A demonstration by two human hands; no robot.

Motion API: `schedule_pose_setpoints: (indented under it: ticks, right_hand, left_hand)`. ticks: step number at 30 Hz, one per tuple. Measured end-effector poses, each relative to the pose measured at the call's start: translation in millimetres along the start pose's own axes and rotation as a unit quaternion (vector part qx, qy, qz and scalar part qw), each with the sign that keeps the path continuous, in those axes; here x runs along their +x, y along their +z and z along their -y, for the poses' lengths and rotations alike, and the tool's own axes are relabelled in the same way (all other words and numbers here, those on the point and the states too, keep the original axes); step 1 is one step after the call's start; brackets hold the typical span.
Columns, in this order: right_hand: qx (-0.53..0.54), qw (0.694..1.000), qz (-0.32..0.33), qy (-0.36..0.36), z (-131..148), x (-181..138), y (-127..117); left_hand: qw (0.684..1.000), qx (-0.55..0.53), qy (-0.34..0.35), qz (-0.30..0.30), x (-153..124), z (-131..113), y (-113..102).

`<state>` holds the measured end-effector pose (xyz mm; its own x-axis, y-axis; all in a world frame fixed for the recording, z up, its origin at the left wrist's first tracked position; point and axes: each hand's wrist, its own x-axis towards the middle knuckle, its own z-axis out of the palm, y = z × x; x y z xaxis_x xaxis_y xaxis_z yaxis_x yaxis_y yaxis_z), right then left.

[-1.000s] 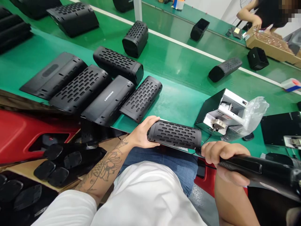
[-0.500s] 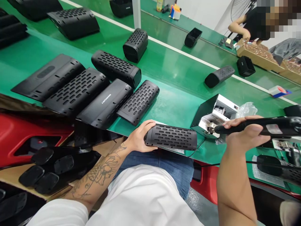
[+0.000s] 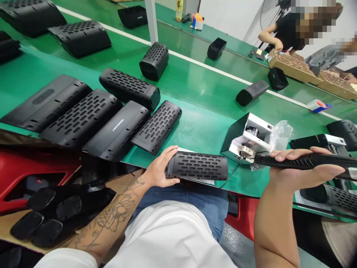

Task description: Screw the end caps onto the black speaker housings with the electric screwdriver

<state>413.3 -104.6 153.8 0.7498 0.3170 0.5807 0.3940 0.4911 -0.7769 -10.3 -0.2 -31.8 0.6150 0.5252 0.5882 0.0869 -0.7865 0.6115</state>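
The long green workbench point(image 3: 200, 119) runs from the near left to the far right. On its left part a row of black speaker shells point(image 3: 80, 117) lies side by side, some perforated and one printed with a small logo. At the near left, below the bench edge, an open carton point(image 3: 11, 227) holds black oval end caps point(image 3: 46, 232).

Right at the near edge of the bench, in front of the person's lap, a perforated black speaker tube point(image 3: 199, 166) lies on its side. The left hand point(image 3: 159, 170) is wrapped around its left end, thumb underneath and fingers over the top.

To the right stands a small black and silver screw feeder point(image 3: 247, 138), with a crumpled plastic bag point(image 3: 281, 133) just beside it. The right hand point(image 3: 299, 175) is closed around a black electric screwdriver point(image 3: 312, 161) held level, with its tip just at the feeder's near face.
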Motion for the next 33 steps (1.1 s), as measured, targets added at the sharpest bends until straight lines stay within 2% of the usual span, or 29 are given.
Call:
schedule_pose_setpoints:
  ticks: [4, 10, 19, 29, 33]
  right_hand:
    - [-0.015, 0.999, -0.031, -0.015, -7.0, -3.1, 3.4]
    - [-0.035, 0.998, -0.028, -0.051, -12.9, -11.2, 9.6]
    - [-0.028, 0.998, -0.035, -0.044, -16.7, -12.6, 12.2]
    - [-0.035, 0.996, -0.057, -0.056, -18.0, -17.7, 13.3]
    - [-0.03, 0.997, -0.054, -0.036, -15.2, -15.2, 11.8]
  left_hand:
    - [1.0, -0.008, 0.016, -0.008, 0.3, 3.7, -0.3]
    - [0.999, 0.005, 0.023, -0.021, 0.8, 5.0, 2.1]
    - [0.993, 0.02, 0.051, -0.1, -2.0, 5.9, 2.9]
    - [0.992, 0.045, 0.06, -0.1, -4.4, 5.0, 5.7]
    - [0.992, 0.055, 0.062, -0.095, -4.4, 5.0, 5.4]
